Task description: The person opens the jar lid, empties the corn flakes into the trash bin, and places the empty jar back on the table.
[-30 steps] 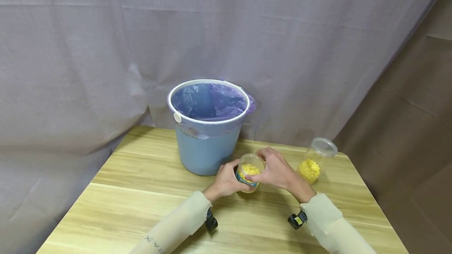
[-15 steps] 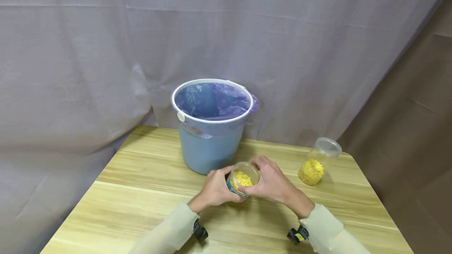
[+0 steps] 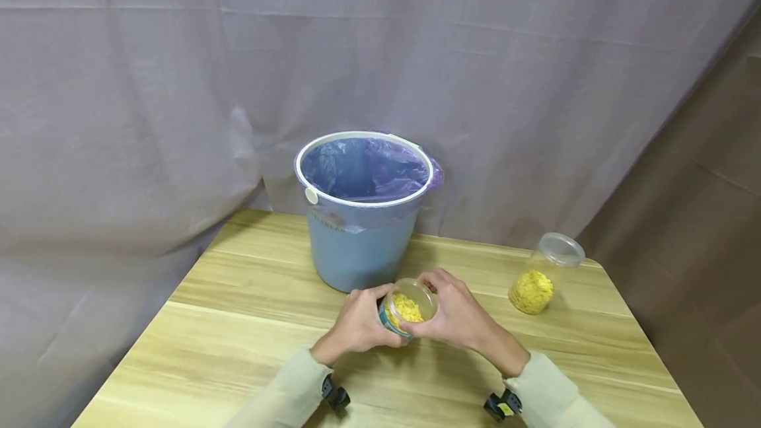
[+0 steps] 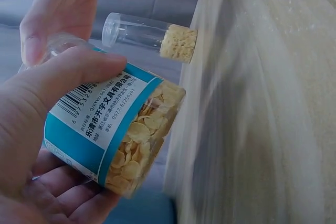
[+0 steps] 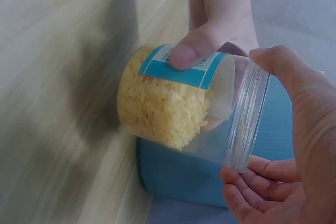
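A clear jar (image 3: 407, 308) part-filled with yellow flakes is held between both hands, tilted just above the table. Its blue and white label (image 4: 100, 114) carries printed text and a barcode. My left hand (image 3: 359, 323) grips the body, thumb across the label and fingers curled beneath. At the top, my right hand (image 3: 456, 317) holds the clear screw lid (image 5: 248, 116) by its rim, thumb on one side and fingertips on the other. The lid sits on the jar's mouth; whether it is turning cannot be seen.
A blue bucket (image 3: 362, 249) with a white rim and purple bag liner stands behind the jar. To the right is a taller clear lidded jar (image 3: 533, 290), upright, with yellow contents at its bottom. Grey cloth (image 3: 148, 84) hangs behind the wooden table (image 3: 238, 335).
Both hands have carried the jar left and closer to the person, away from the bucket. In the last half second it has shifted only slightly. The whole view has swung a little left.
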Action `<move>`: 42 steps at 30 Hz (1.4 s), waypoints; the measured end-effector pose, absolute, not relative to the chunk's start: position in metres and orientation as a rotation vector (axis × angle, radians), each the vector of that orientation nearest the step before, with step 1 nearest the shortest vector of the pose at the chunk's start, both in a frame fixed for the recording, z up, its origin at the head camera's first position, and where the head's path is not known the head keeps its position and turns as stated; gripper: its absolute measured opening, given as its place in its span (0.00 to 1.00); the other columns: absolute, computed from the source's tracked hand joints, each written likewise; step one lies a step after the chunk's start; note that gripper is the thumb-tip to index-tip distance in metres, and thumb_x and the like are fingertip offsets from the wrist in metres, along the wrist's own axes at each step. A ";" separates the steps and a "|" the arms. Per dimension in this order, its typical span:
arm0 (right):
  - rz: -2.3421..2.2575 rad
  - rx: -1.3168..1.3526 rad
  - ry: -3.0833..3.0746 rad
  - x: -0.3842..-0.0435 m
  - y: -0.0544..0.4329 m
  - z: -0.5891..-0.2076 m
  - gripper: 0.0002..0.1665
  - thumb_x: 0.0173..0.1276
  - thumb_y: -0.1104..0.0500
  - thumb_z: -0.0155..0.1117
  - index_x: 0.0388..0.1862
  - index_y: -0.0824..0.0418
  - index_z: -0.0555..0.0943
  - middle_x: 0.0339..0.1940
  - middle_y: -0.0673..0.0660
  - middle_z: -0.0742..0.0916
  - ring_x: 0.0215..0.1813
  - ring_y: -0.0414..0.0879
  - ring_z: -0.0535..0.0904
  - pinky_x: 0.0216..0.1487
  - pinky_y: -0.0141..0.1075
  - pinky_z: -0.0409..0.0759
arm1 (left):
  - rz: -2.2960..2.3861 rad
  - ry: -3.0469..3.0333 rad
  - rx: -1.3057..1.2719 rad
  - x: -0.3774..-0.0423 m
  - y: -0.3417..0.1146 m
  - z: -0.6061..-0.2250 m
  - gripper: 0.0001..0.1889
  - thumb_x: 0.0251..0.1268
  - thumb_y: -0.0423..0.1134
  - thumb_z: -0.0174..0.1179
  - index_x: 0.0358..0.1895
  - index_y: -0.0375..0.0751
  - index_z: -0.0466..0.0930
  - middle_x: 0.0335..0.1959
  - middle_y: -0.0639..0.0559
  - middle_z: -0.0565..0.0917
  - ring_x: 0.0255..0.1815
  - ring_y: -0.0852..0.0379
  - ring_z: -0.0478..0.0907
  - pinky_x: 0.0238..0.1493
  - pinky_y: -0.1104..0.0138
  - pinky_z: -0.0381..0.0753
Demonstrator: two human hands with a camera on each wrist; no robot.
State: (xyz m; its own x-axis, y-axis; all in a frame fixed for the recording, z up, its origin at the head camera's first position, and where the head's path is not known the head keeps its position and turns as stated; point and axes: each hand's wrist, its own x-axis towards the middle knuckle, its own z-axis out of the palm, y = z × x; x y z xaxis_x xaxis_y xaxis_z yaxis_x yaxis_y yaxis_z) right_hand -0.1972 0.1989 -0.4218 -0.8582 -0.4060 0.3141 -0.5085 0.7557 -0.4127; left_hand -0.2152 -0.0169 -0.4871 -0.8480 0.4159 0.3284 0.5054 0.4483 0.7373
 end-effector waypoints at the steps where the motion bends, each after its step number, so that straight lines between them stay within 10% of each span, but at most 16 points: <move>1: 0.735 0.729 -2.749 -0.197 0.200 -0.422 0.41 0.44 0.37 0.88 0.50 0.59 0.82 0.46 0.53 0.86 0.47 0.48 0.84 0.46 0.38 0.88 | -1.367 -2.589 -0.830 -0.215 -0.016 -0.487 0.42 0.38 0.49 0.86 0.63 0.43 0.84 0.45 0.56 0.91 0.39 0.65 0.85 0.42 0.74 0.84; 16: 0.733 0.928 -2.696 -0.198 0.207 -0.427 0.44 0.40 0.44 0.91 0.55 0.59 0.82 0.47 0.49 0.86 0.48 0.45 0.85 0.49 0.41 0.90 | -1.254 -2.633 -0.907 -0.214 -0.018 -0.488 0.44 0.36 0.48 0.85 0.65 0.38 0.83 0.45 0.52 0.92 0.37 0.69 0.83 0.41 0.76 0.84; 29: 0.652 1.177 -2.777 -0.193 0.215 -0.416 0.62 0.42 0.55 0.91 0.77 0.61 0.71 0.70 0.61 0.82 0.68 0.59 0.82 0.67 0.56 0.85 | -1.216 -2.680 -1.010 -0.209 -0.025 -0.483 0.43 0.33 0.47 0.88 0.62 0.40 0.83 0.43 0.56 0.90 0.37 0.70 0.82 0.41 0.77 0.83; 34: 0.585 1.123 -2.849 -0.191 0.220 -0.405 0.65 0.45 0.47 0.90 0.80 0.61 0.68 0.75 0.67 0.78 0.75 0.66 0.76 0.71 0.63 0.78 | -1.195 -2.668 -1.029 -0.209 -0.026 -0.482 0.40 0.33 0.47 0.87 0.59 0.43 0.85 0.41 0.59 0.90 0.35 0.71 0.81 0.39 0.78 0.82; 42: 0.589 0.973 -2.853 -0.191 0.219 -0.399 0.55 0.52 0.31 0.83 0.69 0.64 0.77 0.58 0.59 0.88 0.58 0.53 0.86 0.58 0.50 0.89 | -1.044 -2.691 -0.967 -0.208 -0.026 -0.479 0.38 0.32 0.50 0.87 0.55 0.44 0.85 0.37 0.60 0.88 0.31 0.72 0.78 0.33 0.78 0.78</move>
